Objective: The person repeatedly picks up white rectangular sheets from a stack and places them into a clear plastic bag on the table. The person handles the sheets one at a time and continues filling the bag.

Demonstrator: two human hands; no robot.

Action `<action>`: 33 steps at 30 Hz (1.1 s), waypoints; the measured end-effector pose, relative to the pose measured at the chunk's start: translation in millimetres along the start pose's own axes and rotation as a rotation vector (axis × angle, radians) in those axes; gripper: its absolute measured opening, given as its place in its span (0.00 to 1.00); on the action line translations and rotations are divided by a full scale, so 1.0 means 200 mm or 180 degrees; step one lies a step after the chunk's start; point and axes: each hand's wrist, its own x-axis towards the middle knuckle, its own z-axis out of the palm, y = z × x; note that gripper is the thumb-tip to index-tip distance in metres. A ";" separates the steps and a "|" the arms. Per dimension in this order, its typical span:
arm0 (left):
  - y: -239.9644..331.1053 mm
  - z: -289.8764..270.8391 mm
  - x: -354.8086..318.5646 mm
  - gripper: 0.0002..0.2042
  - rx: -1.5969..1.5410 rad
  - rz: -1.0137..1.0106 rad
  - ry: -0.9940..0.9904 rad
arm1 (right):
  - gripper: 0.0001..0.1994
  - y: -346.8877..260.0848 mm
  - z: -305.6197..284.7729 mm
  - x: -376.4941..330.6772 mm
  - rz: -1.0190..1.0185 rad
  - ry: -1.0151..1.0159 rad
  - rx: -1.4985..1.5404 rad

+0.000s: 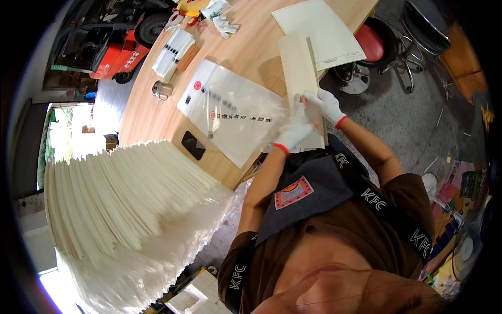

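Observation:
Both my hands wear white gloves with red cuffs and meet at the table's near edge. My right hand (325, 106) is closed at the near part of a long cream card piece (299, 63), its fingertips on the card's edge. Just to the left and nearer me, my left hand (295, 132) is smeared by motion beside clear plastic film, so its grip is unclear. Left of it, printed clear plastic bags (235, 123) lie flat, their right side reaching toward that hand.
A tall stack of bagged cream sheets (130, 193) rises at the left, next to a dark phone (193, 145). Beyond lie a glass jar (162, 90), a white bundle (172, 55), a spare glove (226, 26) and large pale sheets (319, 31). A red-seated stool (370, 42) stands right.

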 end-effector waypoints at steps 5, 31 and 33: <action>-0.30 -0.48 -0.15 0.30 -0.3951 -0.0140 0.0800 | 0.18 -0.39 -0.25 -0.11 -0.1411 -0.0344 -0.1693; 0.04 -0.37 -0.23 0.10 -0.0222 0.1067 0.2054 | 0.21 -0.68 0.46 -0.01 -0.1496 -0.1407 -0.2767; -0.07 -0.32 -0.21 0.09 -0.0750 0.0460 0.1717 | 0.21 -0.62 0.47 -0.03 -0.1777 -0.1256 -0.2762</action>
